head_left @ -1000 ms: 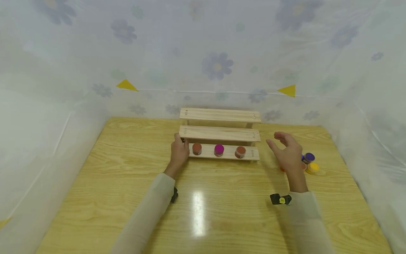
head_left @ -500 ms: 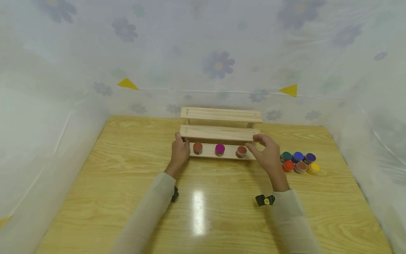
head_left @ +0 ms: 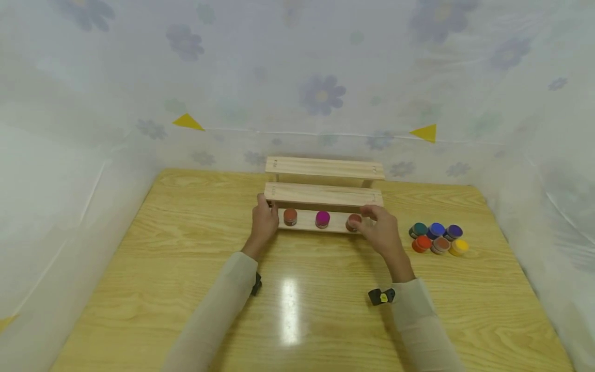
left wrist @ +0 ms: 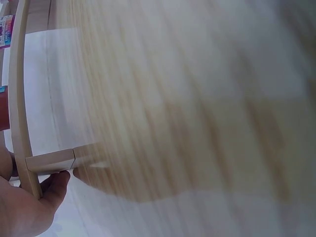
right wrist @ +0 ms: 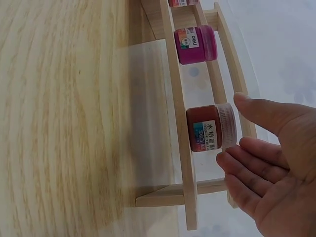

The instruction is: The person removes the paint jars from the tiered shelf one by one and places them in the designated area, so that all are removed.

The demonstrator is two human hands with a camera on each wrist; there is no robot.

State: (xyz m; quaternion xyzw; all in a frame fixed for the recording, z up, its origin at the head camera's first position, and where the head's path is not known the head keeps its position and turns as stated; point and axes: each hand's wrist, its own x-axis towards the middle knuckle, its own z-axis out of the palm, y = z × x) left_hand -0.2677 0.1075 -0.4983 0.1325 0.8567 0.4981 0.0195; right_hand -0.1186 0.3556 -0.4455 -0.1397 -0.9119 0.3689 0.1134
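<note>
A three-tier wooden shelf (head_left: 325, 194) stands at the back of the table, with three gouache paint jars on its lowest tier. These are an orange-brown jar (head_left: 290, 217), a magenta jar (head_left: 323, 219) and a reddish-brown jar (right wrist: 203, 127) at the right. My left hand (head_left: 265, 222) grips the lower tier's left end; in the left wrist view its fingers (left wrist: 55, 190) curl by the wooden frame. Around the reddish-brown jar's lid, my right hand (head_left: 382, 230) has thumb and fingers spread, fingertips (right wrist: 224, 159) at or very near the lid. Whether they touch it is unclear.
To the right of the shelf several paint jars sit in two rows, among them a green jar (head_left: 419, 230), a red jar (head_left: 422, 244) and a yellow jar (head_left: 459, 247). A flowered white curtain (head_left: 321, 103) hangs behind the wood-grain table (head_left: 186, 289).
My right hand has moved left from beside the loose jars to the right-hand jar on the lowest tier. The left hand stays at the shelf's left end.
</note>
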